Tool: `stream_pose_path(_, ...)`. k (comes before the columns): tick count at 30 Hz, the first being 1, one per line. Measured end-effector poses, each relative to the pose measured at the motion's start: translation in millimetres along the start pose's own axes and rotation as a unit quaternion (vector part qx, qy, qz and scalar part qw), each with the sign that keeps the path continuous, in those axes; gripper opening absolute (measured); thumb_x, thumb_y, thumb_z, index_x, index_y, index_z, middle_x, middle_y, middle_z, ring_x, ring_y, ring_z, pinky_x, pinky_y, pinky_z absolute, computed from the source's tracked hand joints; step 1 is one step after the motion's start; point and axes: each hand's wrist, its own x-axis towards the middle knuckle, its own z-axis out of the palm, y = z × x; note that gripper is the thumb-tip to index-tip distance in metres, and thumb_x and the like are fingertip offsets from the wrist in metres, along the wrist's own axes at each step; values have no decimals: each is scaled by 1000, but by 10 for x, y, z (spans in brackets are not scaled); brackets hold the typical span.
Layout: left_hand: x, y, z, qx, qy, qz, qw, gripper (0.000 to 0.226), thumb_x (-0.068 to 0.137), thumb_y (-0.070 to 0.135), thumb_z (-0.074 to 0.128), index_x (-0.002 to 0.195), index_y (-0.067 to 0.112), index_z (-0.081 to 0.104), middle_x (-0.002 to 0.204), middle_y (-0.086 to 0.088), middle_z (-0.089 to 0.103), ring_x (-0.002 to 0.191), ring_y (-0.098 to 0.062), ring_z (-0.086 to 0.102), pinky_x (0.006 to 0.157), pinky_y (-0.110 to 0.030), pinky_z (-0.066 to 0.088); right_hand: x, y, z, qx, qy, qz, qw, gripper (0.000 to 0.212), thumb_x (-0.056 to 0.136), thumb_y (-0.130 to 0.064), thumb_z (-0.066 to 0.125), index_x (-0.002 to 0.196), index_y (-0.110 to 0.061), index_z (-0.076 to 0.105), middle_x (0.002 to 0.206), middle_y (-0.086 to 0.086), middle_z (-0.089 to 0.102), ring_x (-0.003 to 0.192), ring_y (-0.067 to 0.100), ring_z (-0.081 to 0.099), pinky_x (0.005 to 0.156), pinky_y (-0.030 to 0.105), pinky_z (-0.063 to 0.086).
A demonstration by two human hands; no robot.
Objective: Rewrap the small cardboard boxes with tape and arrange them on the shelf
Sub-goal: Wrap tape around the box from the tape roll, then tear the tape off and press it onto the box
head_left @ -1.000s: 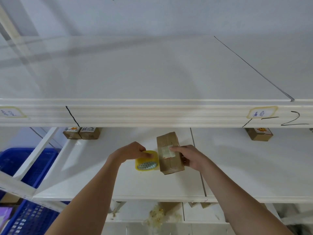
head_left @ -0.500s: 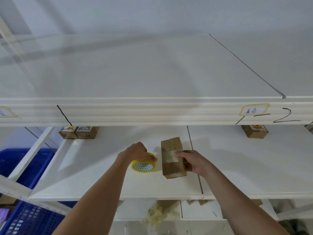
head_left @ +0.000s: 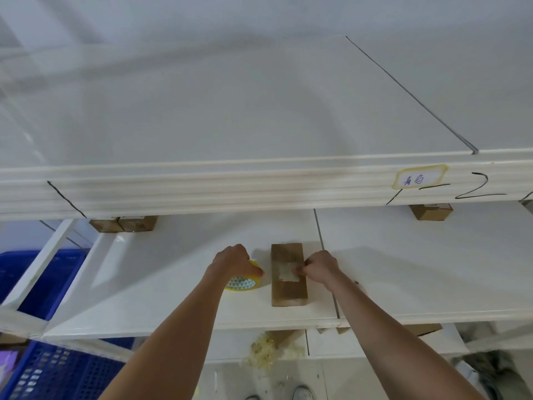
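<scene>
So the big white shelf (head_left: 161, 287) is basically the workspace here, with a few finished boxes (head_left: 124, 224) parked at the back under the upper board. Front and centre the box (head_left: 288, 274) lies flat on the shelf, probably so it stays put for taping. Left hand (head_left: 232, 259) has its grip curled over the yellow tape roll (head_left: 243, 281), which sits just left of the box, handy for the next strip. Right hand (head_left: 318, 269) looks to be pinching at the pale tape patch (head_left: 285, 271) on top, fingers curled tight, though I can't tell if it's pressing or peeling.
</scene>
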Motion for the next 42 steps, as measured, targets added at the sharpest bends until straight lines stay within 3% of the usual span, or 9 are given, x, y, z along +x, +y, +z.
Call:
stream_pose_path(8, 58, -61, 45, -5, -5, -8, 1000, 62, 49, 80, 69, 83, 28, 63, 80, 9, 64, 78, -16, 65, 77, -30, 55, -35, 118, 1, 19, 69, -59, 996, 55, 76, -50, 83, 102, -5, 67, 95, 5, 68, 92, 26, 70, 84, 35, 56)
stream_pose_path(12, 54, -48, 36, -7, 2, -7, 1000, 63, 50, 81, 68, 82, 28, 65, 81, 7, 67, 76, -16, 67, 79, -32, 56, -156, 310, -164, -95, 190, -67, 975, 39, 92, -45, 69, 107, -10, 62, 101, 5, 68, 94, 23, 66, 74, 30, 49)
stream_pose_path(15, 48, -12, 21, 4, -4, -9, 1000, 59, 57, 78, 73, 83, 26, 64, 80, 7, 66, 75, -16, 66, 80, -32, 56, -190, 486, -294, -195, 260, -30, 945, 33, 100, -41, 55, 110, -10, 58, 105, 6, 69, 98, 24, 66, 82, 33, 50)
stream_pose_path(22, 8, -22, 18, -9, -3, -33, 999, 65, 45, 84, 69, 76, 28, 62, 78, 6, 67, 76, -17, 67, 80, -34, 57, -238, 642, -425, -271, 126, 178, 938, 53, 90, -23, 62, 135, -1, 46, 133, 16, 50, 121, 29, 53, 96, 35, 47)
stream_pose_path(26, -20, -30, 4, -3, 5, -33, 999, 59, 62, 83, 70, 77, 26, 63, 77, 6, 66, 78, -17, 67, 86, -36, 55, -215, 719, -437, -267, 72, 180, 944, 37, 88, -9, 59, 125, -7, 62, 126, 12, 59, 114, 28, 59, 89, 35, 52)
stream_pose_path(33, -42, -3, 8, 18, 33, -17, 999, 57, 71, 83, 63, 70, 26, 58, 74, 7, 61, 77, -18, 62, 88, -38, 46, -217, 573, -425, -116, 178, 72, 975, 6, 91, -6, 66, 97, -5, 65, 98, 13, 69, 96, 32, 68, 72, 32, 54)
stream_pose_path(36, -52, -18, 13, 10, 39, -3, 999, 61, 80, 83, 51, 73, 24, 63, 74, 6, 62, 79, -19, 62, 93, -41, 47, -261, 212, -315, 20, 230, -36, 972, 20, 97, -21, 64, 81, -9, 60, 78, 7, 60, 76, 24, 61, 52, 23, 36)
stream_pose_path(39, -66, -42, -6, -2, 29, 14, 999, 58, 86, 79, 49, 79, 23, 65, 77, 6, 61, 83, -20, 61, 95, -43, 44, -381, -250, -43, 113, 227, -126, 959, 24, 101, -25, 59, 81, -12, 58, 72, -3, 59, 65, 9, 56, 52, 10, 32)
stream_pose_path(42, -80, -81, -38, -30, 17, 26, 999, 46, 88, 70, 55, 83, 25, 66, 83, 7, 60, 87, -19, 58, 98, -43, 42, -402, -537, 330, 199, 168, -151, 954, 18, 102, -23, 56, 103, -9, 68, 92, 2, 70, 82, 15, 70, 62, 10, 48)
